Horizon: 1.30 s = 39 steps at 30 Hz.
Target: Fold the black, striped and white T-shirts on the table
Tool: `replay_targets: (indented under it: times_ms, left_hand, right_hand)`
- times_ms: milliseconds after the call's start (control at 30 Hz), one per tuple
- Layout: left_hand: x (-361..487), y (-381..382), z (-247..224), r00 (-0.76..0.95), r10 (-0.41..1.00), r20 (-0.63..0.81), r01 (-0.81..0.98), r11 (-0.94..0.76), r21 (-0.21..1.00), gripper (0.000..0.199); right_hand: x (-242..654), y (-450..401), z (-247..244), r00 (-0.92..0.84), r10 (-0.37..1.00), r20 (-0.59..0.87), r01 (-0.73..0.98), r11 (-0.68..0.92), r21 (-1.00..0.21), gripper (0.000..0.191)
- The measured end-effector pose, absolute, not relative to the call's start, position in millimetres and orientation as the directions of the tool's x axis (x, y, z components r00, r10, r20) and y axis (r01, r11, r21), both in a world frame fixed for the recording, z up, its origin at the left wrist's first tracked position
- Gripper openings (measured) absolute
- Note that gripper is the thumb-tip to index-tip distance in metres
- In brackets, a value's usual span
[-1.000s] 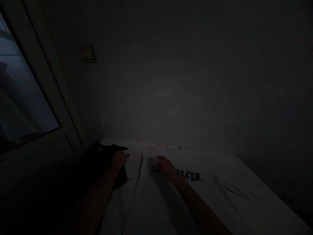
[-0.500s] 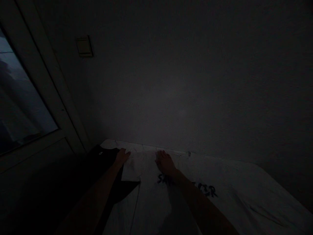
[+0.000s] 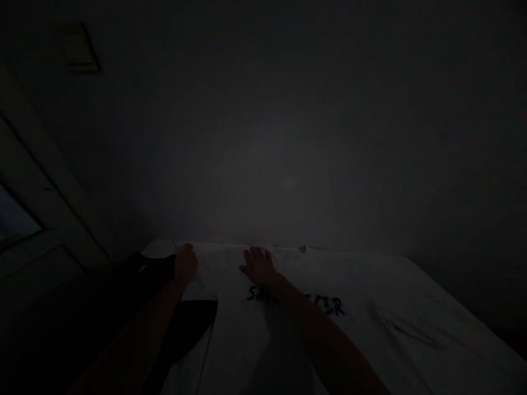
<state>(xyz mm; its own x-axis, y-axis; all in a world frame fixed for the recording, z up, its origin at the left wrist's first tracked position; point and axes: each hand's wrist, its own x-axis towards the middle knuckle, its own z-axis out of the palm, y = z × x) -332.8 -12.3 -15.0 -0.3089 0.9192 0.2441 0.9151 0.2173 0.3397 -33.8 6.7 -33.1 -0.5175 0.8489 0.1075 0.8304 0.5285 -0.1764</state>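
A white shirt (image 3: 239,334) with dark lettering lies flat, its far edge close to the wall. My right hand (image 3: 259,266) rests on it above the lettering, fingers spread. My left hand (image 3: 186,263) is at the shirt's upper left, beside a black garment (image 3: 158,269) with a small pale label. The left fingers look curled, but the dark hides what they hold, if anything. One sleeve of the black garment reaches out below my left forearm.
A plain wall (image 3: 280,137) rises behind the pale surface (image 3: 457,329). A switch plate (image 3: 78,48) is on the wall at the upper left. A door or window frame (image 3: 53,208) stands at the left. The light is very dim.
The view has turned right, so the wall, switch and frame sit further left. My left fingers have curled in more; my right fingers have spread apart on the shirt.
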Motion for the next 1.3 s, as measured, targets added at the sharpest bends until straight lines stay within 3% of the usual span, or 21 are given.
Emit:
replay_targets:
  times_ms: [67, 167, 233, 300, 400, 567, 767, 1033, 1300]
  left_hand:
    - [-310, -10, -12, -0.269, 0.908, 0.322, 0.934, 0.166, 0.315, 0.052]
    - [-257, -4, -11, 0.042, 0.907, 0.419, 0.963, -0.148, 0.223, 0.052]
    - [-219, -4, -19, 0.257, 0.888, 0.381, 0.927, -0.338, 0.162, 0.052]
    - [-193, -11, -34, 0.353, 0.888, 0.294, 0.907, -0.402, 0.125, 0.055]
    - [-183, -32, -60, 0.359, 0.91, 0.207, 0.918, -0.384, 0.095, 0.056]
    - [-187, -45, -61, 0.317, 0.937, 0.148, 0.938, -0.333, 0.093, 0.057]
    - [-139, -2, -38, 0.312, 0.916, 0.252, 0.942, -0.333, 0.046, 0.049]
    - [-156, 10, -86, 0.178, 0.935, 0.308, 0.984, -0.178, -0.029, 0.062]
    - [-158, 26, -74, 0.215, 0.93, 0.3, 0.976, -0.213, -0.039, 0.061]
  right_hand:
    - [-22, -1, -29, -0.532, 0.831, 0.162, 0.817, 0.554, -0.161, 0.066]
    - [16, -7, -24, -0.484, 0.862, 0.147, 0.853, 0.503, -0.14, 0.059]
    - [55, -9, -23, -0.399, 0.911, 0.1, 0.904, 0.409, -0.12, 0.057]
    - [98, -12, -26, -0.277, 0.959, 0.067, 0.955, 0.282, -0.092, 0.058]
    - [154, -22, -36, -0.173, 0.984, 0.048, 0.983, 0.176, -0.054, 0.061]
    - [192, -32, -38, -0.228, 0.973, 0.046, 0.971, 0.231, -0.067, 0.066]
    - [171, -3, -22, -0.236, 0.969, 0.071, 0.964, 0.243, -0.106, 0.06]
    - [162, 7, -47, -0.228, 0.974, -0.01, 0.968, 0.226, -0.108, 0.085]
    - [155, 21, -29, -0.231, 0.973, 0.002, 0.961, 0.229, -0.154, 0.089]
